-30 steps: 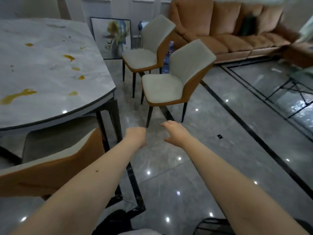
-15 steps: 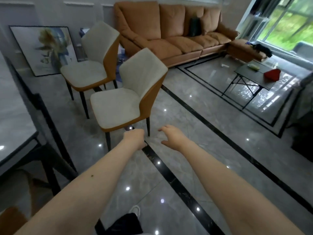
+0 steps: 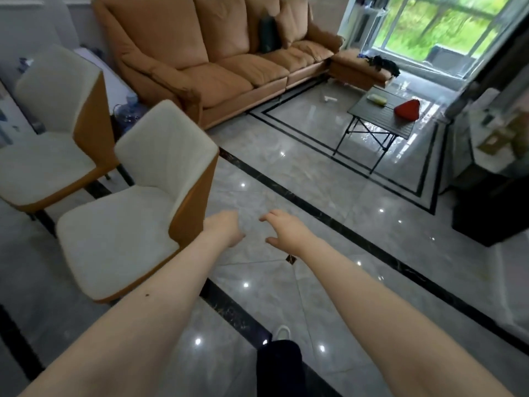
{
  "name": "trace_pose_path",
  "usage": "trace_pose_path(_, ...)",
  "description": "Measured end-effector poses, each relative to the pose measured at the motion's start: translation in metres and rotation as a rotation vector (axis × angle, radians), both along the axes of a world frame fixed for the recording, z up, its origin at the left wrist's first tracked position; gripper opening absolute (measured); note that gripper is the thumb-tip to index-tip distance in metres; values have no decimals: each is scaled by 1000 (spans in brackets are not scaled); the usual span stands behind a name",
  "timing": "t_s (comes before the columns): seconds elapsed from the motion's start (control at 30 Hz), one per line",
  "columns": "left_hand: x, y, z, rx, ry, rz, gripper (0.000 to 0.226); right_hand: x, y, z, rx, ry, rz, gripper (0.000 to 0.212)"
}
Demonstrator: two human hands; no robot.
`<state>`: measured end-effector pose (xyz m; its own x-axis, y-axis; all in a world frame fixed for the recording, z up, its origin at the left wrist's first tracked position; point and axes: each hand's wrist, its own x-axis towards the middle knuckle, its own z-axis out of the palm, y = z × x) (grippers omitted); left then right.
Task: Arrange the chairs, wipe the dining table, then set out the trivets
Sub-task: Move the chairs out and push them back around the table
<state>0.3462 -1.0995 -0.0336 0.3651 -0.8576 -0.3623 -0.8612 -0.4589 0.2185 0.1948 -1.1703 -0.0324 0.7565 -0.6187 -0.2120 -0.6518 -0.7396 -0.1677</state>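
Head view: your left hand [image 3: 224, 229] and right hand [image 3: 286, 229] reach out side by side, apart, both empty with fingers loosely curled; no writing is readable anywhere. At ten o'clock from the left hand, just beside it, stands the nearer chair [image 3: 134, 213]; a second chair [image 3: 54, 138] sits behind it. Farther, at twelve o'clock, the orange sofa [image 3: 217, 58]; at two o'clock, the small folding table [image 3: 382, 117].

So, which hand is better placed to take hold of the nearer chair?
Probably the left hand: it hovers right beside the nearer chair, at its orange back edge. The right hand is farther, over bare floor. Both are empty.
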Motion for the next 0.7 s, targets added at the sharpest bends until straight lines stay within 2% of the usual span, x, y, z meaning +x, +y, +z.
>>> trace_pose_path(0.17,22,-102,-8,-105,-118,104,35,30,-114,-1,3,-20,58,58)
trace_pose_path(0.33,66,-181,3,-225,-100,345,34,86,-219,7,27,1,213,59)
trace_pose_path(0.53,118,-220,21,-239,4,638,40,161,-290,15,52,-23,385,56)
trace_pose_path(0.6,145,-230,17,-235,67,776,43,206,-306,14,53,-21,489,57)
trace_pose_path(0.7,178,-247,10,-193,157,861,47,264,-323,7,30,-41,593,60)
